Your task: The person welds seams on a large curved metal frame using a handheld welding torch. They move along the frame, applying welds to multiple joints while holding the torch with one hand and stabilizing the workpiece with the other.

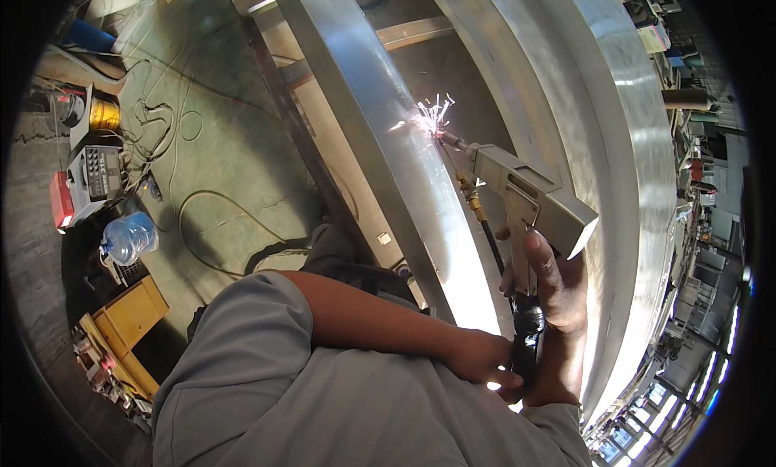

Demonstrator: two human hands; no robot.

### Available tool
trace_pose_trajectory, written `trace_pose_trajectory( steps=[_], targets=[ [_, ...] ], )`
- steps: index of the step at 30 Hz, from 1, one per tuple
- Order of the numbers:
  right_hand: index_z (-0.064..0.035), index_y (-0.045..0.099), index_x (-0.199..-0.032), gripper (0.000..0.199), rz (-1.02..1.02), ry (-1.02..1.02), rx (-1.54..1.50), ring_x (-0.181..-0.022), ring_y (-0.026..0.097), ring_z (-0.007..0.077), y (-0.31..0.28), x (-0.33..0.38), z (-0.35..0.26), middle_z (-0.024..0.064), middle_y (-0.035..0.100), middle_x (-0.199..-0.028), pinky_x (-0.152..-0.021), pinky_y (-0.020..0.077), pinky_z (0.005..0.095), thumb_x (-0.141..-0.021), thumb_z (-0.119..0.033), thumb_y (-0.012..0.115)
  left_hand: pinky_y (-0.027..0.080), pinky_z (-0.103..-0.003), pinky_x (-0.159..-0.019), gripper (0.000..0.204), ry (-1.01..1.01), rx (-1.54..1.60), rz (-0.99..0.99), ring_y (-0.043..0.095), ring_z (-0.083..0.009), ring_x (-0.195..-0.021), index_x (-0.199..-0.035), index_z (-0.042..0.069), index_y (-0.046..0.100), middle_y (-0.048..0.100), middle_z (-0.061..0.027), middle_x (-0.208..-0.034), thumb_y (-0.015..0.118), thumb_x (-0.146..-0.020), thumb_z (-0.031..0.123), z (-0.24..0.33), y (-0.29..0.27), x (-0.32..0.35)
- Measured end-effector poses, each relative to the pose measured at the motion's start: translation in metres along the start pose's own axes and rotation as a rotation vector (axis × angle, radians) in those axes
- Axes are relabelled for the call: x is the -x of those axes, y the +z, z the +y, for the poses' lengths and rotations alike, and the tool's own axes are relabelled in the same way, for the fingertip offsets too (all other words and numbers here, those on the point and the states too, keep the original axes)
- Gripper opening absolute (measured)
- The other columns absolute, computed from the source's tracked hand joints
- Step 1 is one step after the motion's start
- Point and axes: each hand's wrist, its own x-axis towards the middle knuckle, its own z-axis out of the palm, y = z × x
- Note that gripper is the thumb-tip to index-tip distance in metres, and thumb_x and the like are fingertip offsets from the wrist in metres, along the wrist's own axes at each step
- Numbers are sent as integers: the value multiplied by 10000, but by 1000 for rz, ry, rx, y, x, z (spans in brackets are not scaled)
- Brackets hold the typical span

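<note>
My right hand (558, 293) is closed round the grip of a handheld welding gun (543, 194), a boxy metal tool with a thin nozzle pointing up and left. Bright sparks (435, 118) burst at its tip, right on a long shiny metal beam (356, 50). A brass fitting (473, 198) with a black hose runs beside the nozzle. Below the grip hangs a thick black-wrapped cable (529, 325). My left hand (481, 355) reaches across my body, its fingers curled at that cable close to my right wrist; part of its grasp is hidden.
Large curved metal panels (638, 143) rise to the right. On the left floor lie loose hoses (190, 200), a control box (101, 173), a wire spool (105, 114), a blue water jug (131, 236) and a yellow cabinet (133, 321). A dark steel rail (283, 103) runs left of the beam.
</note>
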Motion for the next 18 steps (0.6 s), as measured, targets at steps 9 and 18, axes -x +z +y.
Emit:
trace_pose_trajectory(
  steps=[9, 18],
  targets=[
    [23, 502, -1394, 668, 7, 19, 2, -615, 708, 203, 0, -4, 5, 133, 712, -992, -513, 573, 317, -976, -374, 839, 488, -484, -1067, 388, 34, 49, 24, 670, -380, -1213, -1196, 51, 692, 736, -178, -1202, 531, -1123, 397, -2, -2, 0],
    [24, 478, -1407, 658, -25, 1, 13, -613, 708, 214, -4, -8, 9, 145, 702, -988, -507, 579, 325, -992, -356, 820, 475, -483, -1101, 425, -70, 7, -21, 649, -396, -1266, -1287, 49, 661, 719, -198, -1274, 519, -1126, 415, 6, -7, 2]
  ],
)
